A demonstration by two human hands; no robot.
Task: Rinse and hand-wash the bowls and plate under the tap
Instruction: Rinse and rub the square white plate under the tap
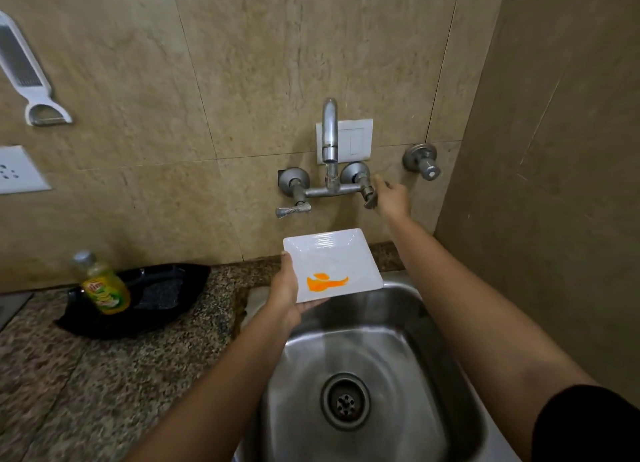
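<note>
A square white plate [341, 254] with an orange smear is held over the back left of the steel sink [408, 309]. My left hand [284, 293] grips its left edge, thumb on top and fingers underneath. My right hand [391, 198] reaches to the wall tap [329, 139] and its fingers curl around the right lever handle [369, 198]. A thin stream of water leaves the spout just above the mixer body. No bowls are in sight.
A green dish-soap bottle [104, 287] stands on the granite counter [114, 368] beside a black tray [156, 288]. A white grater [26, 70] hangs on the tiled wall at the left. Another valve [424, 162] sticks out at the right. The sink drain [345, 401] lies open.
</note>
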